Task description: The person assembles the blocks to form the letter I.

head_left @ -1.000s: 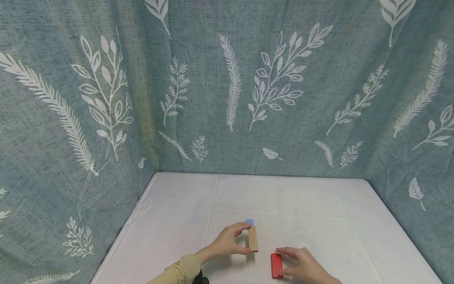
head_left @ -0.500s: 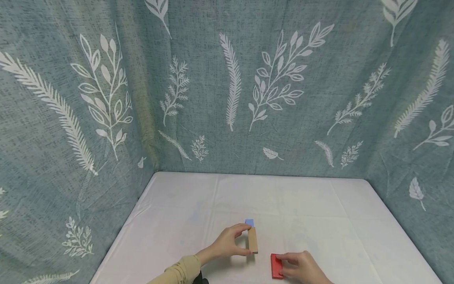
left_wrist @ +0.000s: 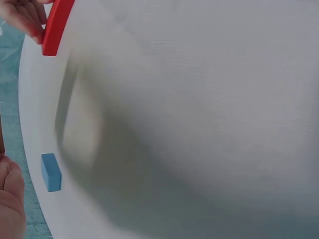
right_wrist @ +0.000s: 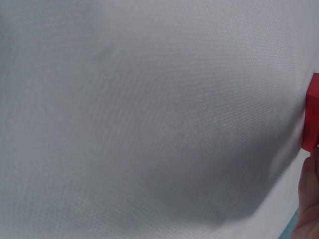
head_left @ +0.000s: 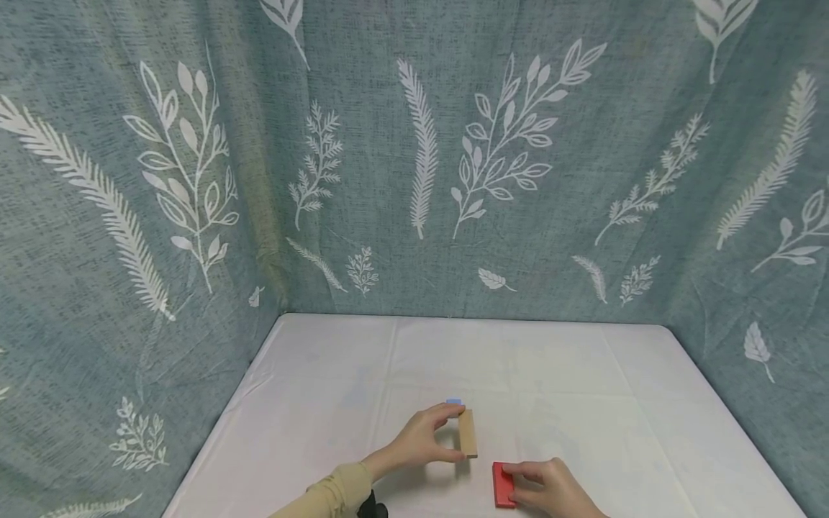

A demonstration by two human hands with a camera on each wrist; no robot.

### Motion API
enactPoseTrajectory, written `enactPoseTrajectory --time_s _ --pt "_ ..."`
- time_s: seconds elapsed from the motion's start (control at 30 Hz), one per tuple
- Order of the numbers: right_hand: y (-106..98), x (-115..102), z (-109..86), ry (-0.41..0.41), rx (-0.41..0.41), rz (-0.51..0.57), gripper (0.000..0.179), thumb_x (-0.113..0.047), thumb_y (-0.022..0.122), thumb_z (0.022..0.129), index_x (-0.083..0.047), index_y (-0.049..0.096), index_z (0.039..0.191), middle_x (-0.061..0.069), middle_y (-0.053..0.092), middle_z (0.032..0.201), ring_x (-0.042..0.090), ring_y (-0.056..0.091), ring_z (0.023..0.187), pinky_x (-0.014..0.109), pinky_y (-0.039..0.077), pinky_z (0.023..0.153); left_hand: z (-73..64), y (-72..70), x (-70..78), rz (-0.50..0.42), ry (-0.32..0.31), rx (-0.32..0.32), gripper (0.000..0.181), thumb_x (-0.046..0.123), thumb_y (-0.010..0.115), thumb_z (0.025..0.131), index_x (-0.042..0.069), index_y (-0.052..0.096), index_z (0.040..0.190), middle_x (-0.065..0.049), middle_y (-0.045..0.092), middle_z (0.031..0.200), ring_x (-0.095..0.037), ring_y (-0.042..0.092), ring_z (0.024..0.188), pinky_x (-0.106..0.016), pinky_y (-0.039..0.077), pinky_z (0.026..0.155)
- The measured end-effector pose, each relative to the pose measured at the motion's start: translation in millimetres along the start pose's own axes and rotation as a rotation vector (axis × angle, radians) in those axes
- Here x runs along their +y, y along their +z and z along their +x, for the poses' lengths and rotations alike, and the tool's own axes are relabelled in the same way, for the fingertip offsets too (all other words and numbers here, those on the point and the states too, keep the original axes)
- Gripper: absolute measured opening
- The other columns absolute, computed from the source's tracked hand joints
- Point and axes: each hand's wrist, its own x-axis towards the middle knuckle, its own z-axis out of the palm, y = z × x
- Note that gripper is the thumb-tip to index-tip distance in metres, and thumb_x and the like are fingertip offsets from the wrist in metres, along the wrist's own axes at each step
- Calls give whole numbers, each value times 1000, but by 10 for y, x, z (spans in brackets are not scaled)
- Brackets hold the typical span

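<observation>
My left hand [head_left: 424, 437] holds a long tan wooden block [head_left: 468, 434] by its two ends, between thumb and fingers. The block hangs over the white cloth and casts a shadow on it. Just beyond lies a small blue block [left_wrist: 51, 173], partly hidden by the left fingers in the head view. To the right and nearer the front, my right hand [head_left: 549, 485] pinches a flat-looking red block [head_left: 503, 485] at its right side. At the edge of the right wrist view, the red block [right_wrist: 312, 112] sits right above the fingertips.
A white cloth covers the table [head_left: 583, 388]. Blue-green curtains [head_left: 388, 180] with white leaf prints stand along its back and sides. A dark object [head_left: 372, 506] shows beneath the left wrist.
My left hand has shifted slightly to the right with the wooden block and now covers more of the blue block. The right fingers have drawn together onto the red block, which stays nearly in place.
</observation>
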Motion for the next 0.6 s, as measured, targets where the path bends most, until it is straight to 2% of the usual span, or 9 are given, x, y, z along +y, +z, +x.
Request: enactPoseTrajectory --time_s 0.17,0.37,0.43,0.6 --pt "-1 -3 3 12 -16 4 41 -34 71 83 -6 70 114 8 71 110 3 64 102 37 59 81 60 21 51 -2 5 8 71 18 81 74 -3 49 134 -16 51 139 -31 47 130 -35 44 107" --pt "-4 3 2 -12 -13 -6 40 -34 70 84 -6 70 114 8 71 110 0 63 101 19 57 80 105 60 102 -4 9 21 71 17 82 73 -3 50 133 -15 51 138 -30 48 129 -32 44 107" --pt "-7 4 -1 -28 -6 -10 40 -33 70 84 -6 70 113 8 71 109 0 63 100 17 56 80 120 69 115 -7 12 25 71 17 82 73 -3 50 133 -15 52 138 -30 48 129 -33 44 107" --pt "-17 -16 -3 -49 2 -25 39 -32 71 84 -6 70 112 9 72 108 2 65 99 25 60 78 159 78 138 5 21 42 70 17 82 73 -2 50 133 -15 52 138 -29 48 129 -32 45 106"
